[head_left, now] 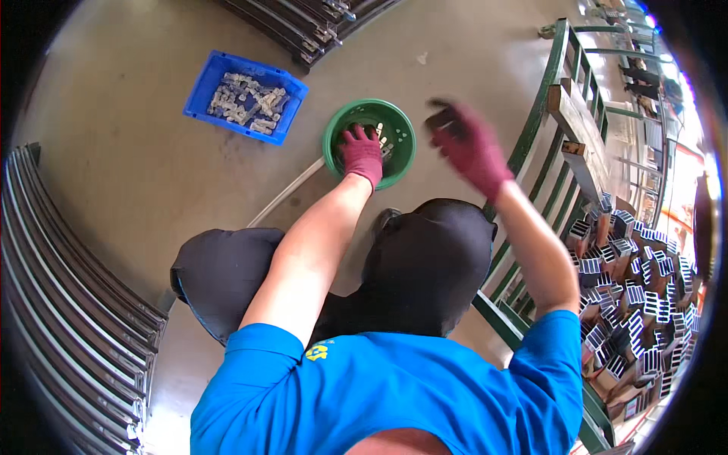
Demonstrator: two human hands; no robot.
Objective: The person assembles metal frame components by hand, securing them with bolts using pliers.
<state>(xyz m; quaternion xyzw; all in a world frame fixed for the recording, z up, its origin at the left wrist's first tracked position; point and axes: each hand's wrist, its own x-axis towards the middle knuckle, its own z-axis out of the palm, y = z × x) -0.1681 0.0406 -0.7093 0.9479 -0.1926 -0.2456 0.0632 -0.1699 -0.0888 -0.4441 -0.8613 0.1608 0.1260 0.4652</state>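
My left hand (362,155), in a maroon glove with dark fingertips, reaches down into a round green plastic basin (406,161). Its fingers curl over the small pale metal-looking pieces (383,142) there; whatever lies beneath them is hidden. To the right of the basin, raised in the air, is my right hand (472,148) in a matching glove. Motion smears its fingers and the dark area at their tips, so I cannot make out whether it holds anything. Left of the basin stands a blue plastic crate (196,97) with many small pale and clear pieces (246,102) in it.
A thin pale strip (288,191) runs along the floor to the basin. Long dark metal bars (83,303) lie stacked at left, and more bars (303,30) at the top. On the right, a green metal rack (531,125) holds wooden beams (580,125) beside stacked metal profiles (637,296).
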